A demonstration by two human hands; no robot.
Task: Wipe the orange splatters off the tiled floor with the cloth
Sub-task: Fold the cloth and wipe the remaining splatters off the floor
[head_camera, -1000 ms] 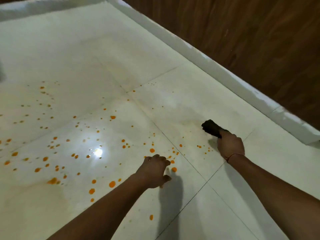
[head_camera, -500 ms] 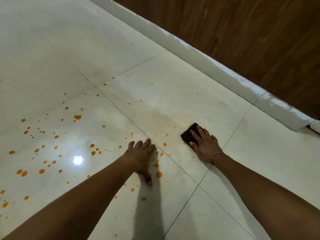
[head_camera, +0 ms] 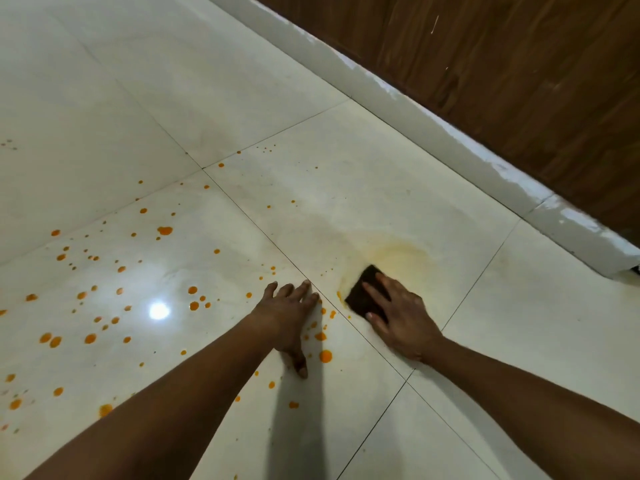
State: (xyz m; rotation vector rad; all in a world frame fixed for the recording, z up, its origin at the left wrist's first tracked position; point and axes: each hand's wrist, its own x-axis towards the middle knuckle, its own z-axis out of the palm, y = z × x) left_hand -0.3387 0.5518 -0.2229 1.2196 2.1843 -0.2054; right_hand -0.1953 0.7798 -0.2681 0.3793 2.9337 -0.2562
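Right hand point(head_camera: 398, 313) is down flat on the dark cloth point(head_camera: 360, 296), fingers straight and slightly fanned, pressing it to the tiled floor point(head_camera: 346, 202) just past the grout line point(head_camera: 263, 230). Nothing is pinched there, only palm and finger pressure on top.

Look at the yellowish smear point(head_camera: 403, 258) curving round the far side of the cloth. That is the worry: the cloth looks loaded, so each pass may spread a thin film wider rather than lift it.

Left hand point(head_camera: 287, 315) is planted as a prop, fingers straight and close together, thumb stuck out toward the camera. It sits right among the orange splatters point(head_camera: 325, 356), with drops just beside the fingertips and the thumb. If the weight shifts, that palm could slide on wet, glossy tile or drag through the drops and track orange onto clean floor.

With no grip on the cloth, a hard push could let it bunch up or slip out from under the fingers.

Most of the mess lies well to the left, around the light's reflection point(head_camera: 159, 310) — by my reckoning the job is barely begun, and a dirty cloth face carried over there would streak it.
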